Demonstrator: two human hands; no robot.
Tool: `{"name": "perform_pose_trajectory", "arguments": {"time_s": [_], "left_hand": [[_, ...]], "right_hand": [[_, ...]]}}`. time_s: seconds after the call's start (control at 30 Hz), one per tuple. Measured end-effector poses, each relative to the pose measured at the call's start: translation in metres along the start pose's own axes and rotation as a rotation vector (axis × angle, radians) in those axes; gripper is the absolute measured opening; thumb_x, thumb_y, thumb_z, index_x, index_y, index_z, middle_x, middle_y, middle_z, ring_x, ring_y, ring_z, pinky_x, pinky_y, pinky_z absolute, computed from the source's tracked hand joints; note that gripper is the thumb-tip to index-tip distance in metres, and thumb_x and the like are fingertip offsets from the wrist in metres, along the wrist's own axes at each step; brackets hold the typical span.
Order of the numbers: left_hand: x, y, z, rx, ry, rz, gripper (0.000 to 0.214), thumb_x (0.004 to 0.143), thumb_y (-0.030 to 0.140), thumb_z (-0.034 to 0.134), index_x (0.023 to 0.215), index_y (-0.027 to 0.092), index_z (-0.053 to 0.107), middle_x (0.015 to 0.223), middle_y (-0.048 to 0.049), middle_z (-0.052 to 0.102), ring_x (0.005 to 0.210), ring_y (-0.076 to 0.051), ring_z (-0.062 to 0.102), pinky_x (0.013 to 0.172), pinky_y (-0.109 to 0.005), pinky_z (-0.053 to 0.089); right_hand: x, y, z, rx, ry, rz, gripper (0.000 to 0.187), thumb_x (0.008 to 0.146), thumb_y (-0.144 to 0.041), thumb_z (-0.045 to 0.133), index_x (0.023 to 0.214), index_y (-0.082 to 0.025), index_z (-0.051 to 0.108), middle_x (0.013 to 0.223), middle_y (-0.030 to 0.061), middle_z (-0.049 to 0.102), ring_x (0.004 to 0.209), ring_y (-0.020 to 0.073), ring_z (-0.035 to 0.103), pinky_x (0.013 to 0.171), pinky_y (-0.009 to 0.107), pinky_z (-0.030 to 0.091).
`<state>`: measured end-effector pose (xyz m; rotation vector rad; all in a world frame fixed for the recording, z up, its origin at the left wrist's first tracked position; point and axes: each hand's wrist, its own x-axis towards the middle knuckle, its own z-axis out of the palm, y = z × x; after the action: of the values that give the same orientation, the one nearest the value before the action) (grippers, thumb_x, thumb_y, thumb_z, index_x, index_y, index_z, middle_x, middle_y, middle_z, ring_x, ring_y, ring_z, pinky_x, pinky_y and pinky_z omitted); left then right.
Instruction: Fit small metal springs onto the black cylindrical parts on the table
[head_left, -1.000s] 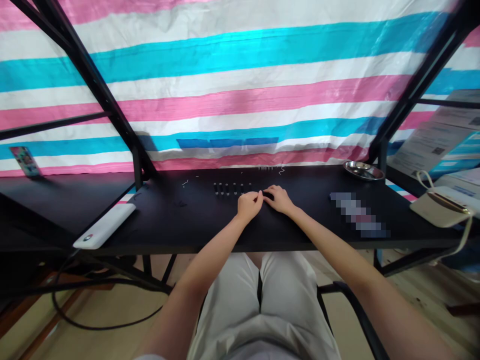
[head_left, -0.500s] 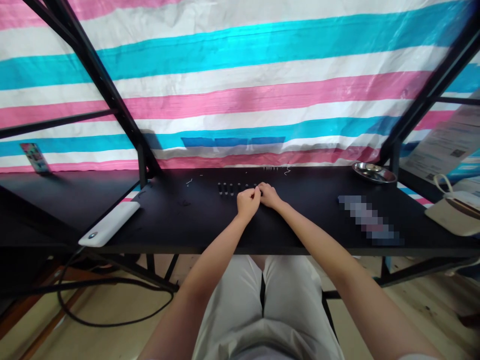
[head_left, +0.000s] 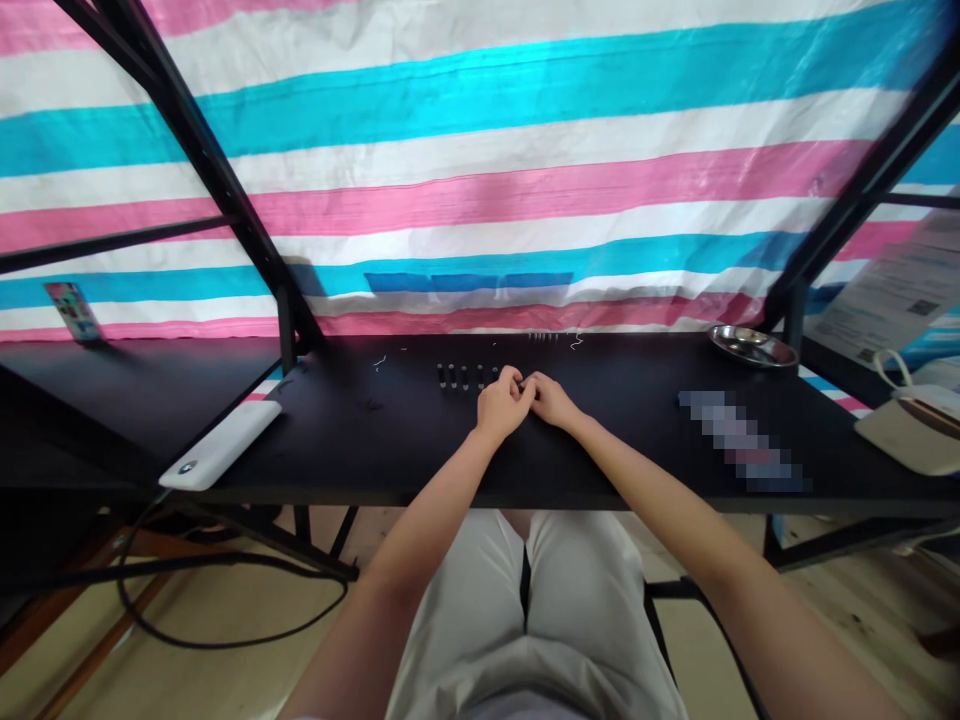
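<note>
My left hand (head_left: 501,408) and my right hand (head_left: 555,402) meet over the middle of the black table, their fingertips pinched close together. Something small and dark seems to be between them, but the fingers cover most of it. Just left of my hands is a row of small dark cylinders with pale ends (head_left: 464,378). The rightmost cylinder in sight is partly hidden by my left hand.
Thin pale scraps (head_left: 576,341) and a row of tiny light pieces (head_left: 543,337) lie along the back edge. A shiny metal dish (head_left: 752,347) is at the back right. A white oblong device (head_left: 221,447) with a cable lies left. A beige pouch (head_left: 904,432) sits far right.
Both hands have shifted slightly right, still together. The left fingers now stretch further over the right end of the cylinder row, and the right fingers have come nearer to me.
</note>
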<state>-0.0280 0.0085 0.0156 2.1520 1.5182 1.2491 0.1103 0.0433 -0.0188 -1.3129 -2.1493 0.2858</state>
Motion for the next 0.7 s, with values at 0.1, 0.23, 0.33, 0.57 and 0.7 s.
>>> {"name": "perform_pose_trajectory", "arguments": {"time_s": [0.1, 0.23, 0.33, 0.57, 0.7], "left_hand": [[0.000, 0.002, -0.001, 0.019, -0.111, -0.012, 0.038, 0.078, 0.045, 0.053, 0.108, 0.022, 0.051, 0.059, 0.0050, 0.054, 0.056, -0.012, 0.053, 0.056, -0.022, 0.036], [0.001, -0.003, 0.001, 0.057, -0.166, -0.005, 0.028, 0.081, 0.044, 0.049, 0.098, 0.023, 0.056, 0.062, 0.0026, 0.056, 0.058, -0.013, 0.054, 0.055, -0.023, 0.036], [0.003, -0.008, 0.004, 0.048, -0.148, -0.015, 0.026, 0.082, 0.043, 0.048, 0.096, 0.023, 0.058, 0.064, 0.0014, 0.058, 0.061, -0.013, 0.055, 0.056, -0.022, 0.037], [0.005, -0.011, 0.006, -0.066, -0.138, 0.055, 0.027, 0.087, 0.038, 0.041, 0.097, 0.021, 0.058, 0.073, 0.0001, 0.063, 0.061, -0.011, 0.055, 0.058, -0.021, 0.038], [0.006, -0.011, 0.005, -0.127, -0.096, 0.046, 0.024, 0.087, 0.032, 0.042, 0.102, 0.020, 0.057, 0.080, -0.0016, 0.065, 0.065, -0.011, 0.058, 0.062, -0.021, 0.041]], "right_hand": [[-0.011, 0.003, -0.006, -0.037, 0.048, 0.005, 0.022, 0.082, -0.021, 0.047, 0.095, -0.017, 0.063, 0.097, 0.0077, 0.058, 0.092, 0.0177, 0.053, 0.080, 0.030, 0.042], [-0.014, 0.003, -0.015, -0.074, 0.080, 0.044, 0.031, 0.084, -0.018, 0.041, 0.107, -0.020, 0.061, 0.096, 0.0073, 0.060, 0.091, 0.0174, 0.054, 0.083, 0.031, 0.042], [-0.013, 0.003, -0.020, -0.062, 0.105, 0.044, 0.033, 0.085, -0.020, 0.040, 0.111, -0.021, 0.060, 0.094, 0.0061, 0.061, 0.088, 0.0168, 0.056, 0.083, 0.031, 0.042], [-0.018, -0.006, -0.028, 0.093, 0.251, 0.039, 0.035, 0.081, -0.024, 0.042, 0.110, -0.019, 0.061, 0.085, 0.0052, 0.059, 0.074, 0.0151, 0.054, 0.073, 0.029, 0.045], [-0.019, -0.013, -0.032, 0.395, 0.344, 0.112, 0.034, 0.081, -0.029, 0.039, 0.103, -0.019, 0.062, 0.080, 0.0028, 0.058, 0.067, 0.0126, 0.052, 0.067, 0.027, 0.045]]}}
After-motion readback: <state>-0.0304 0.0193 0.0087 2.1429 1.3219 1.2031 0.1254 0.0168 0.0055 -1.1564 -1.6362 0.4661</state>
